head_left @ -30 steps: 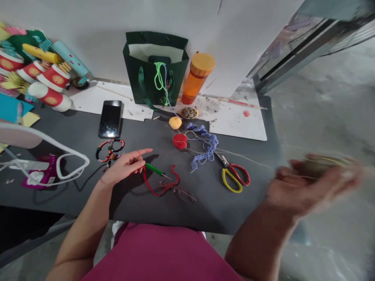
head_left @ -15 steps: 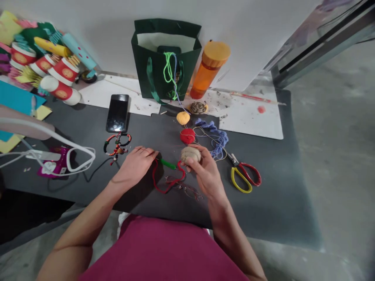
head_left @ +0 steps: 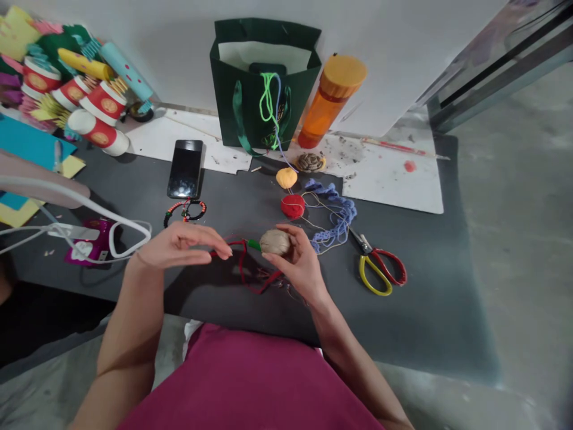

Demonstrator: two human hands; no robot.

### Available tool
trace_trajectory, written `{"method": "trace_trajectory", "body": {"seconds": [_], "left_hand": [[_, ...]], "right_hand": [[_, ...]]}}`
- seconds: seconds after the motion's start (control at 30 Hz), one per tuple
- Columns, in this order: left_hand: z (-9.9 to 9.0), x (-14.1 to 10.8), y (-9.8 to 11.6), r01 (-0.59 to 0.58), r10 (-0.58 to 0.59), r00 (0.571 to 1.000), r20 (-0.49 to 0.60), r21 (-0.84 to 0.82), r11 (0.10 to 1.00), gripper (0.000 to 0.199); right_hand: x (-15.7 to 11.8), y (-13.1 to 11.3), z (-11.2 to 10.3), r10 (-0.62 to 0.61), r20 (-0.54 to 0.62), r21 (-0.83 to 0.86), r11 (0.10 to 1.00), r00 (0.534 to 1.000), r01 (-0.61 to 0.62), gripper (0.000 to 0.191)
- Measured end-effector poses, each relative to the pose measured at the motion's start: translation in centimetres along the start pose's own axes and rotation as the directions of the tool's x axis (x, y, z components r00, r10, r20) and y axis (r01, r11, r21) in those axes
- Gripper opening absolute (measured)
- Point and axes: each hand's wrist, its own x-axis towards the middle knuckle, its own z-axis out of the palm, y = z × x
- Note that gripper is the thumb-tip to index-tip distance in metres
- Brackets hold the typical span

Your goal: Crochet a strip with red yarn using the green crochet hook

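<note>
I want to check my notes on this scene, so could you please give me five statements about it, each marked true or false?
1. The right hand holds the beige ball. True.
2. The scissors lie to the right of the red ball. True.
3. The scissors are in the right hand. False: they lie on the table.
4. The bottle is beside the bag. True.
5. The bag lies flat. False: it stands upright.

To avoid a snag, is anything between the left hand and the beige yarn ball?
Yes: in the head view, the green handle and red cord show between the left hand and the beige yarn ball, held in the right hand; their height isn't clear.
</note>
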Motion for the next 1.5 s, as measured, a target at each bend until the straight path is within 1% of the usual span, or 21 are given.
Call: {"method": "trace_trajectory", "body": {"seconds": [0.07, 0.1, 0.17, 0.2, 0.3, 0.33, 0.4, 0.47, 0.53, 0.6, 0.63, 0.7, 0.8, 0.83, 0.9, 0.93, 1.0, 1.17, 1.33, 1.43, 1.5], "left_hand": [[0.0, 0.1, -0.7, 0.110, -0.126, 0.972, -0.199, -0.089, 0.990, 0.046], [0.2, 0.2, -0.9, 0.164, -0.162, 0.942, -0.295, -0.018, 0.986, 0.049], [1.0, 0.1, -0.8, 0.260, -0.135, 0.883, -0.449, 0.229, 0.938, 0.053], [1.5, 0.0, -0.5, 0.275, -0.107, 0.877, -0.468, 0.307, 0.911, 0.052], [3.0, -0.3, 0.7, 0.215, -0.049, 0.922, -0.385, 0.400, 0.891, 0.048], [3.5, -0.2, 1.0, 0.206, -0.015, 0.921, -0.390, 0.453, 0.867, 0.045], [4.6, 0.1, 1.5, 0.252, 0.064, 0.871, -0.487, 0.556, 0.792, 0.040], [5.8, 0.8, 1.8, 0.298, 0.086, 0.817, -0.570, 0.546, 0.783, 0.041], [6.8, 1.8, 1.7, 0.207, 0.034, 0.869, -0.493, 0.426, 0.880, 0.049], [7.4, 2.9, 1.4, 0.142, -0.079, 0.936, -0.342, 0.162, 0.977, 0.057], [7.6, 3.5, 1.0, 0.123, -0.121, 0.952, -0.281, -0.012, 0.992, 0.061], [7.6, 4.5, 0.2, 0.074, -0.158, 0.963, -0.220, -0.348, 0.935, 0.068], [7.2, 5.6, -1.0, 0.035, -0.212, 0.957, -0.199, -0.645, 0.764, 0.062], [7.1, 5.8, -1.2, 0.045, -0.235, 0.957, -0.172, -0.711, 0.702, 0.058], [6.9, 6.0, -1.5, 0.086, -0.289, 0.951, -0.110, -0.804, 0.588, 0.052], [6.8, 5.9, -1.6, 0.108, -0.314, 0.946, -0.085, -0.828, 0.550, 0.049], [7.0, 5.9, -1.7, 0.141, -0.344, 0.937, -0.055, -0.842, 0.520, 0.047], [8.1, 5.9, -2.1, 0.159, -0.345, 0.936, -0.066, -0.796, 0.584, 0.055], [9.3, 6.2, -2.2, 0.120, -0.346, 0.926, -0.150, -0.753, 0.647, 0.055], [9.9, 6.2, -1.9, 0.097, -0.302, 0.930, -0.211, -0.652, 0.752, 0.058], [10.1, 6.1, -1.7, 0.127, -0.273, 0.951, -0.146, -0.621, 0.774, 0.059]], "right_hand": [[-0.3, -0.6, -0.2, -0.066, -0.017, -0.038, 0.997, 0.998, 0.065, 0.055], [-0.4, -0.9, -0.3, -0.105, -0.017, -0.069, 0.992, 0.994, 0.103, 0.054], [-0.7, -1.5, -0.4, -0.174, 0.006, -0.137, 0.975, 0.985, 0.174, 0.053], [-0.9, -1.8, -0.4, -0.199, 0.023, -0.168, 0.965, 0.980, 0.200, 0.053], [-1.2, -2.6, -0.3, -0.224, 0.046, -0.233, 0.945, 0.974, 0.228, 0.056], [-1.2, -2.8, -0.2, -0.227, 0.044, -0.253, 0.940, 0.973, 0.231, 0.057], [-1.3, -3.3, -0.1, -0.256, 0.052, -0.300, 0.918, 0.965, 0.259, 0.054], [-1.1, -3.8, 0.1, -0.306, 0.098, -0.346, 0.882, 0.947, 0.321, 0.049], [-1.0, -4.2, 0.3, -0.345, 0.161, -0.370, 0.848, 0.925, 0.381, 0.048], [-0.8, -4.4, 0.4, -0.358, 0.201, -0.371, 0.834, 0.912, 0.409, 0.051], [-0.7, -4.5, 0.5, -0.360, 0.205, -0.367, 0.834, 0.910, 0.412, 0.051], [-0.4, -4.4, 0.3, -0.356, 0.191, -0.350, 0.846, 0.915, 0.402, 0.052], [0.0, -4.1, -0.5, -0.301, 0.155, -0.332, 0.881, 0.941, 0.337, 0.058], [0.2, -4.1, -0.8, -0.271, 0.157, -0.338, 0.889, 0.950, 0.310, 0.053], [0.4, -4.1, -1.4, -0.215, 0.198, -0.344, 0.899, 0.956, 0.273, 0.027], [0.5, -4.2, -1.7, -0.197, 0.229, -0.323, 0.908, 0.953, 0.266, 0.017], [0.6, -4.6, -2.1, -0.182, 0.286, -0.228, 0.941, 0.941, 0.251, 0.026], [0.3, -5.6, -2.6, -0.200, 0.329, 0.069, 0.980, 0.923, 0.188, 0.030], [0.0, -5.9, -2.4, -0.130, 0.505, 0.104, 0.991, 0.853, 0.090, 0.019], [-0.2, -5.6, -2.1, -0.152, 0.453, 0.103, 0.988, 0.878, 0.118, 0.018], [-0.1, -5.2, -2.0, -0.165, 0.369, 0.120, 0.984, 0.915, 0.129, 0.020]]}}
